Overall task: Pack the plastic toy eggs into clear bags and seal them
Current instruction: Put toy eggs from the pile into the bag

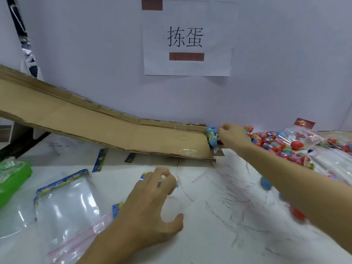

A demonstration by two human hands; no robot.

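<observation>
Here my white, pen-scribbled worktop (219, 216) spreads out under everything, and I will place the rest by the cardboard chute (106, 126) that slopes down across it from the upper left. On the wall above the chute's low end hangs a paper sign (187, 38) with two printed characters. Just right of that low end lies the heap of plastic toy eggs (274, 144), mostly red and blue, some in printed wrap, with a filled bag (302, 133) under a red header lying beyond the heap. In front of the chute, towards me and to the left, clear bags (64, 206) with blue printed header strips lie flat on the worktop, and a green box (13, 180) sits further left at the edge. My right hand (231, 136) reaches to the chute's mouth, fingers curled around a packed bag of blue eggs (211, 137) that touches the cardboard's end. My left hand (152, 210) rests in front of the chute near the middle, its fingertips pinching a small piece with blue printed edges; whether that is a bag header I cannot tell, as it is blurred. A loose blue egg (266, 183) lies on the worktop beside my right forearm.
</observation>
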